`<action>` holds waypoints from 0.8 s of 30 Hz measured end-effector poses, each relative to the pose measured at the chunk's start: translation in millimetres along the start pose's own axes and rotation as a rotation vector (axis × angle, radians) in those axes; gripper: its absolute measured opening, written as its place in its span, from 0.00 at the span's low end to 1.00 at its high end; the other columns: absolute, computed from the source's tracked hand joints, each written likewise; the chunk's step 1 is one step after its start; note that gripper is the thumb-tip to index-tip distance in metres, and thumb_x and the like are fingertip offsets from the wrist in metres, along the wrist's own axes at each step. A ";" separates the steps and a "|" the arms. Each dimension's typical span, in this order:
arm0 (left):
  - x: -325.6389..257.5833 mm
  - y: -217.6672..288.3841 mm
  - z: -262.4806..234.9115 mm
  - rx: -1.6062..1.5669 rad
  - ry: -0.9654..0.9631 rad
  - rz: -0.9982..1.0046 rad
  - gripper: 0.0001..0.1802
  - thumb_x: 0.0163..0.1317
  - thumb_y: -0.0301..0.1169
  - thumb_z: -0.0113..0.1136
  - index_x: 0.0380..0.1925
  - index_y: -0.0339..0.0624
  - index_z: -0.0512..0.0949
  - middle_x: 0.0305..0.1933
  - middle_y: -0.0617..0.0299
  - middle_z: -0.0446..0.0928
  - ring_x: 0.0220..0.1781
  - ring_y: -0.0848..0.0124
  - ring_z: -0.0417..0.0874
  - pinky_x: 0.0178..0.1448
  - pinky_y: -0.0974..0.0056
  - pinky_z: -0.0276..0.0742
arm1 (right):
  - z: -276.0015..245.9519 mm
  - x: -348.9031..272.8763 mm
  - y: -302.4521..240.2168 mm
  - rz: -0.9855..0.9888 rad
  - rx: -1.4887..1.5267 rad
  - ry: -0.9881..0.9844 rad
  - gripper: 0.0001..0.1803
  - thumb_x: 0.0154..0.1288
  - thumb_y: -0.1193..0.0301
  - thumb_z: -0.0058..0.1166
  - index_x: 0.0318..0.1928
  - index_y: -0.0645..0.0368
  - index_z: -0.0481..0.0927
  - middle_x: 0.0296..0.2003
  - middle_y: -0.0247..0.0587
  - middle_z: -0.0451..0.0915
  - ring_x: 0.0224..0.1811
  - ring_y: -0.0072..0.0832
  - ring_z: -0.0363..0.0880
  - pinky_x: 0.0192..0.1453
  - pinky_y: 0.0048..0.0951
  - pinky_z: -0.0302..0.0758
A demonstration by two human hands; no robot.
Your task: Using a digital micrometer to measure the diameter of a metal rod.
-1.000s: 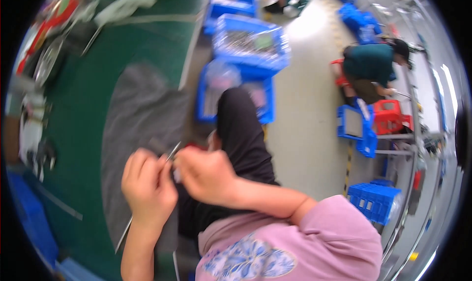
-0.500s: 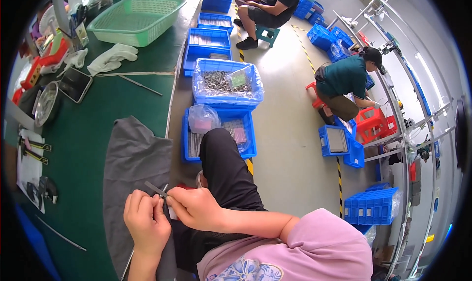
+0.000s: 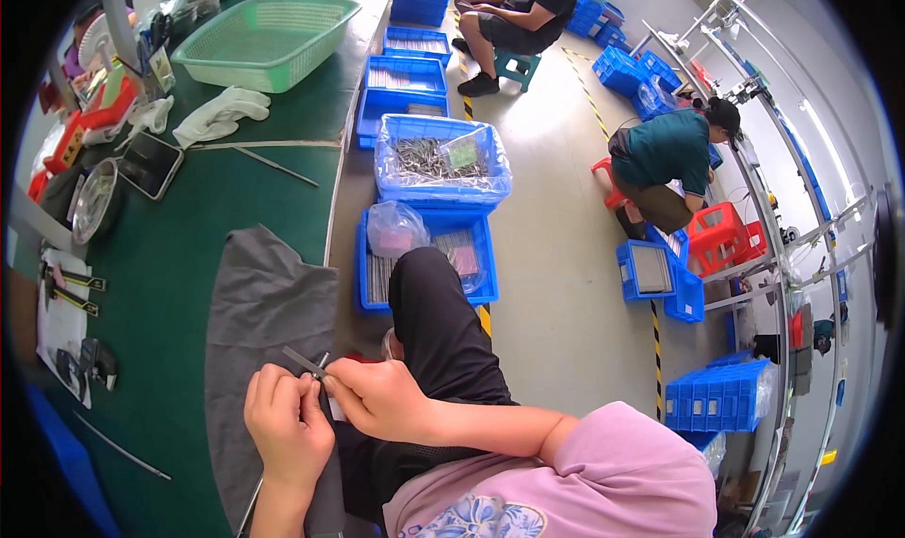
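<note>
My left hand is closed around a thin metal rod, which runs out below the fist and shows a bright tip above it. My right hand pinches a flat grey metal strip. The strip lies across the rod's upper end, close to my left thumb, and seems to touch it. Whether the strip is a file or a blade I cannot tell. Beneath both hands a grey cloth is spread at the edge of the green table. My fingers hide most of the contact.
A pale green basket, white gloves, a phone and a metal bowl sit on the table. Blue bins of metal parts line its right side. Two people sit farther off, beside a red stool and shelving.
The whole view has shifted slightly. My hands, the rod and the strip keep nearly the same pose. The person at the right has moved their head and arm.
</note>
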State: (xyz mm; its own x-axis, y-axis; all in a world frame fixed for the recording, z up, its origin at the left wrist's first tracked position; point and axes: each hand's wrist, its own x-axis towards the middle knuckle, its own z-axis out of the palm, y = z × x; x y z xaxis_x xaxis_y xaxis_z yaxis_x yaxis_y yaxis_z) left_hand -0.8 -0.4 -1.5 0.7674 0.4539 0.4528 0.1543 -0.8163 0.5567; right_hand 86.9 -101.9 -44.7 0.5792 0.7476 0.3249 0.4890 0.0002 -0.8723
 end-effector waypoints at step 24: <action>2.7 -0.8 1.1 -0.004 -0.003 0.002 0.10 0.43 0.17 0.59 0.18 0.36 0.66 0.22 0.56 0.64 0.23 0.59 0.66 0.26 0.58 0.60 | -1.0 -0.8 3.2 -0.007 -0.030 -0.010 0.02 0.59 0.76 0.52 0.32 0.62 0.74 0.16 0.43 0.73 0.18 0.38 0.75 0.20 0.32 0.69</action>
State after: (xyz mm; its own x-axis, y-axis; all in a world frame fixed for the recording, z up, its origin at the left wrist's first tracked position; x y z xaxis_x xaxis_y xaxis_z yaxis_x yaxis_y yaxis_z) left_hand 1.8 1.1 -1.5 0.7697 0.4514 0.4514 0.1507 -0.8156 0.5587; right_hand 88.6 -103.2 -47.4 0.5691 0.7543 0.3274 0.5129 -0.0145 -0.8583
